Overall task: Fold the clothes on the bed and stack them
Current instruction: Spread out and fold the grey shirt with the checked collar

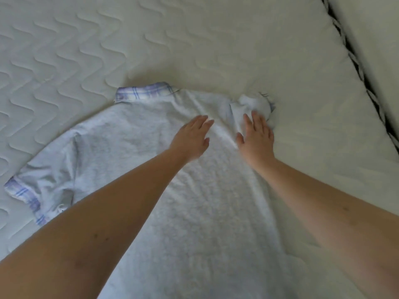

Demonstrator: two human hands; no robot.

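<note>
Bed [216, 39]: quilted white mattress surface, fills view; dark-trimmed seam at far rt

Shirt [133, 147]: pale grey short-sleeve top, spread flat on bed, back up. Long axis runs from person toward plaid collar [143, 92] at far end. One sleeve w/ plaid cuff [21, 195] lies out flat to the lt; other sleeve [250, 106] bunched at the rt shoulder

Left hand [191, 138]: fingers straight, palm flat on upper shirt, mid-chest, holds nothing

Right hand [255, 135]: fingers straight, pressing shirt's rt edge, fingertips touching bunched sleeve; nearer hand to it by far

Likely next: rt hand tidies/folds sleeve inward across body
</note>
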